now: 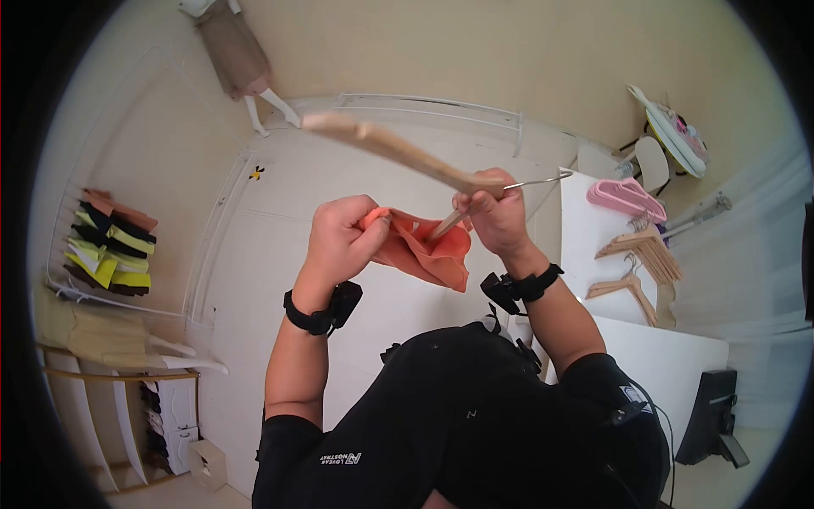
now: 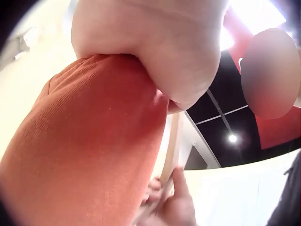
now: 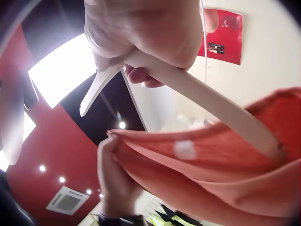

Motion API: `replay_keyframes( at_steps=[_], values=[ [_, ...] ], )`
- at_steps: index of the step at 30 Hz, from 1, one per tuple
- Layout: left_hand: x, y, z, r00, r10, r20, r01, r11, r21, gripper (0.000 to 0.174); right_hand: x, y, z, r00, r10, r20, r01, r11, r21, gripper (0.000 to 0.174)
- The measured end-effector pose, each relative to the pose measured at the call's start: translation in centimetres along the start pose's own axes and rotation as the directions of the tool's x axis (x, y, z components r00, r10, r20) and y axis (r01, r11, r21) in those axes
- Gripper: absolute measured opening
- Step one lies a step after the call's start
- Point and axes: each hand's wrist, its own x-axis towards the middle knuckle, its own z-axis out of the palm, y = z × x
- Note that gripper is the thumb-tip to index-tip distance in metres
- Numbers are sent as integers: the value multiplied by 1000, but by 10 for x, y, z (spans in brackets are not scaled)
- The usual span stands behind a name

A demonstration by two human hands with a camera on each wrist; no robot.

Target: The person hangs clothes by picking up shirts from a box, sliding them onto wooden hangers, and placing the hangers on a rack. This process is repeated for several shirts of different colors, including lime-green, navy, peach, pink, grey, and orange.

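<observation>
My left hand [image 1: 346,233] grips the edge of an orange garment [image 1: 437,270], in front of my chest. A wooden clothes hanger [image 1: 394,151] is held in my right hand [image 1: 498,222] near the middle, beside its metal hook [image 1: 543,180]. One hanger arm reaches into the garment's opening; the other sticks out toward the upper left, free of cloth. In the right wrist view the inserted arm [image 3: 207,100] lies against the inside, near a pale label [image 3: 185,149]. The cloth [image 2: 94,141] hangs below my left hand in the left wrist view, smooth with fine ribbing along one side.
On the right, a white table [image 1: 581,229] bears pink hangers [image 1: 626,199] and wooden hangers [image 1: 640,254]. A monitor [image 1: 708,416] stands at the lower right. Folded clothes [image 1: 110,246] hang on a rack at left. A mannequin [image 1: 233,51] stands at the far wall.
</observation>
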Motion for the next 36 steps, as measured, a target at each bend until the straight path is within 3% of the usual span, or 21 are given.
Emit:
replay_keyframes(
  at_steps=[2, 3, 4, 5, 7, 10, 11, 13, 16, 18, 19, 20, 21, 22, 23, 25, 27, 28, 29, 32, 36],
  values=[
    [-14, -14, -35, 981, -42, -191, 37, 999, -26, 22, -4, 40, 13, 998, 66, 18, -65, 996, -65, 21],
    [-22, -19, -50, 972, -47, -231, 48, 999, -2, 22, -12, 51, 17, 988, 151, -28, -154, 968, -200, 20],
    [-29, -25, -66, 924, -222, -312, 158, 963, -219, 22, -16, 61, 22, 971, 227, -81, -241, 913, -331, 18],
    [-39, -32, -80, 846, -399, -353, 226, 870, -439, 23, -18, 68, 27, 977, 205, -64, -214, 904, -370, 22],
    [-61, -54, -110, 817, -450, -360, 290, 861, -418, 24, -21, 77, 37, 976, 215, -14, -203, 893, -401, 27],
    [-86, -70, -129, 821, -366, -439, 349, 929, -123, 20, -11, 80, 45, 957, 287, 44, -246, 883, -399, 15],
    [-95, -70, -137, 800, -379, -466, 364, 923, -125, 20, -8, 81, 51, 960, 269, 79, -196, 846, -496, 14],
    [-107, -67, -150, 816, -418, -400, 461, 887, 12, 17, 2, 84, 61, 953, 268, 138, -141, 801, -581, 14],
    [-117, -65, -161, 815, -371, -444, 467, 876, 125, 15, 15, 91, 80, 921, 333, 204, -114, 729, -675, 15],
    [-121, -69, -163, 830, -346, -437, 463, 864, 196, 15, 27, 96, 91, 813, 549, 195, -174, 548, -818, 16],
    [-121, -71, -162, 899, -291, -328, 397, 859, 324, 16, 33, 98, 100, 802, 561, 203, -177, 549, -817, 16],
    [-121, -73, -160, 948, -245, -202, 311, 843, 439, 18, 40, 100, 111, 744, 579, 334, -67, 562, -824, 16],
    [-121, -74, -158, 943, -259, -207, 326, 837, 439, 18, 46, 101, 123, 667, 590, 455, 41, 580, -813, 17],
    [-120, -74, -154, 950, -269, -160, 313, 812, 492, 22, 54, 102, 136, 621, 607, 496, 37, 610, -792, 18],
    [-118, -75, -153, 954, -278, -113, 294, 786, 544, 27, 61, 110, 143, 614, 610, 501, 31, 616, -787, 18],
    [-119, -77, -160, 933, -342, -114, 343, 748, 569, 29, 79, 125, 151, 639, 637, 430, 85, 497, -863, 18],
    [-119, -83, -176, 900, -348, -262, 435, 683, 587, 30, 103, 130, 145, 660, 588, 467, 150, 506, -849, 18],
    [-121, -92, -184, 841, -478, -254, 531, 636, 560, 32, 114, 129, 136, 650, 637, 414, -40, 573, -818, 17],
    [-122, -100, -191, 833, -490, -257, 541, 626, 562, 32, 122, 130, 130, 619, 698, 361, -242, 606, -758, 17],
    [-115, -125, -204, 746, -643, -173, 625, 587, 515, 23, 149, 144, 112, 646, 685, 337, -259, 612, -747, 18],
    [-103, -165, -211, 774, -609, -174, 627, 695, 353, 14, 190, 166, 93, 638, 683, 356, -257, 625, -737, 19]
  ],
)
